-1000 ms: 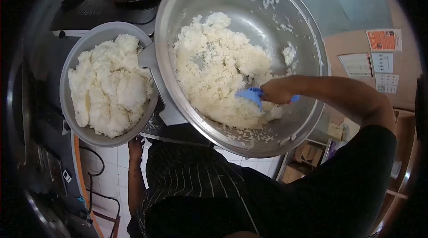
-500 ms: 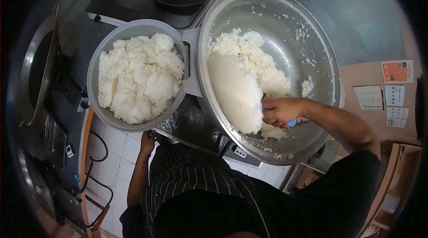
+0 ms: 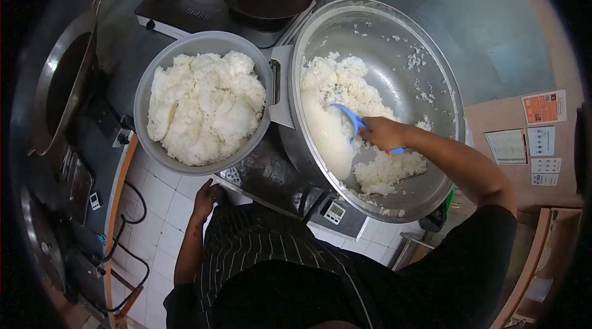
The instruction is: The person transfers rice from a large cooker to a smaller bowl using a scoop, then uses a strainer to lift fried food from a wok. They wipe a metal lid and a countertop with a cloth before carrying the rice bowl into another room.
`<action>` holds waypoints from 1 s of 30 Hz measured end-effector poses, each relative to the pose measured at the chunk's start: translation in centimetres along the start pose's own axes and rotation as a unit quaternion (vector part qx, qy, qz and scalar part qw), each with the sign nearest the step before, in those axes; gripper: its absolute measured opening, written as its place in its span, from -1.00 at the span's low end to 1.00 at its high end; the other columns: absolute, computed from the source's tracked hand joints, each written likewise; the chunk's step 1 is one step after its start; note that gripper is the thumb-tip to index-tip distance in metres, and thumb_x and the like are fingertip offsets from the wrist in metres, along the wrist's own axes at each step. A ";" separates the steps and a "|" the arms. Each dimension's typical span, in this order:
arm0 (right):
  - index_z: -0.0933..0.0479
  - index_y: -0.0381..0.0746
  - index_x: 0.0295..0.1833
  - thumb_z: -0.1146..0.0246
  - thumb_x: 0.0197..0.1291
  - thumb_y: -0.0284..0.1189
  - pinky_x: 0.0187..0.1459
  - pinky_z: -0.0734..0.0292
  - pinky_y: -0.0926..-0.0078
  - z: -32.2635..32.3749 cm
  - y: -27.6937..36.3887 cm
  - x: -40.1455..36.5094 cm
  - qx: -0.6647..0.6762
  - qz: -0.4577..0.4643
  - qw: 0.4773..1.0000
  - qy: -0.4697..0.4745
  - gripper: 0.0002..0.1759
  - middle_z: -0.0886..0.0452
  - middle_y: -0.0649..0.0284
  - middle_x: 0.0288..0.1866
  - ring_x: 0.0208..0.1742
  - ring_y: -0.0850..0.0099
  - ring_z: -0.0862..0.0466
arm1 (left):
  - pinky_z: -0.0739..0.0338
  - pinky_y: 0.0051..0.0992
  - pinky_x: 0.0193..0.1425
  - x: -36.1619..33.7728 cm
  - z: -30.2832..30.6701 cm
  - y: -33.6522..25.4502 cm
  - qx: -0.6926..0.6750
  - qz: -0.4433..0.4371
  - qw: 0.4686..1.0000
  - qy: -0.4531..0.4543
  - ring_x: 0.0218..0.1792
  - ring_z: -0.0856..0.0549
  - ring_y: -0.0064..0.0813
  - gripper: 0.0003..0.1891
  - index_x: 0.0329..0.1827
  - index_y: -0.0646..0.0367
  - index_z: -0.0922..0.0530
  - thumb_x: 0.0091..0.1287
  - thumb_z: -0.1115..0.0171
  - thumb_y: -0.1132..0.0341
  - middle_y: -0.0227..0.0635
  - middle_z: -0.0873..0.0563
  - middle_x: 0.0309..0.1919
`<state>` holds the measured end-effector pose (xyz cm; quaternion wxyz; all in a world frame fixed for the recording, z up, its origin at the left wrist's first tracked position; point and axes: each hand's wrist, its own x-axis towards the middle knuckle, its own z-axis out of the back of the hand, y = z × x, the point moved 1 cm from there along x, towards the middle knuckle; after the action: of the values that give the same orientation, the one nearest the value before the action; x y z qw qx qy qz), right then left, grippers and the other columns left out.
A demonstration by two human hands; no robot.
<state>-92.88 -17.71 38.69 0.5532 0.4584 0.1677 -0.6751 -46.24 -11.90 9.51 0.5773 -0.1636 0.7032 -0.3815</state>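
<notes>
A: Where is the blue scoop (image 3: 356,120) seen?
B: Blade noted at ten o'clock from the right hand (image 3: 384,134), against rice (image 3: 330,138) in the metal pot (image 3: 407,57). Handle gripped, fingers closed round it.
A: Left hand (image 3: 207,197)?
B: Seen near counter edge, six o'clock of grey bowl (image 3: 142,107). Fingers partly bent; contact can't be told.

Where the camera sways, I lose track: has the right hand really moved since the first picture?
Yes. The right hand has moved left within the large pot, toward its handle beside the grey bowl.
</notes>
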 end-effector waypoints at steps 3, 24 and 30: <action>-0.32 -0.32 -0.19 0.07 0.29 -0.23 -0.57 -0.42 0.38 -2.0 -1.7 2.9 -0.109 0.125 0.986 0.001 -0.68 -0.38 0.23 -0.64 -0.69 0.40 -0.47 | -0.38 -0.29 0.07 -1.0 -0.2 -0.5 0.024 -0.004 1.000 0.002 0.07 -0.49 -0.27 -0.45 0.35 0.16 -0.07 0.34 0.06 0.18 -0.12 -0.41 0.18; -0.41 -0.27 -0.37 -0.06 0.14 -0.40 -0.86 0.00 0.64 1.4 -2.1 -8.1 0.565 -0.071 0.778 0.265 -0.85 -0.24 0.30 -0.78 -0.85 0.65 -0.13 | -0.36 -0.30 0.08 -4.4 6.5 0.3 -0.017 0.023 0.997 -0.067 0.04 -0.48 -0.35 -0.52 0.31 0.09 -0.19 0.30 0.08 0.26 -0.19 -0.47 0.12; -0.30 -0.16 -0.52 0.00 0.17 -0.32 -0.88 -0.05 0.70 0.4 9.4 -12.5 0.675 -0.013 0.727 0.125 -0.76 -0.18 0.47 -0.72 -0.80 0.73 -0.15 | -0.45 -0.49 -0.16 -4.9 11.5 -0.3 -0.033 -0.034 0.994 -0.102 -0.17 -0.57 -0.47 -0.69 0.08 0.13 -0.40 0.30 0.04 0.29 -0.31 -0.59 -0.14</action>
<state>-85.03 -13.74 51.60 0.0624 0.7888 -0.2588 -0.5540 -34.11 -12.79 12.62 0.6268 -0.2440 0.6471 -0.3590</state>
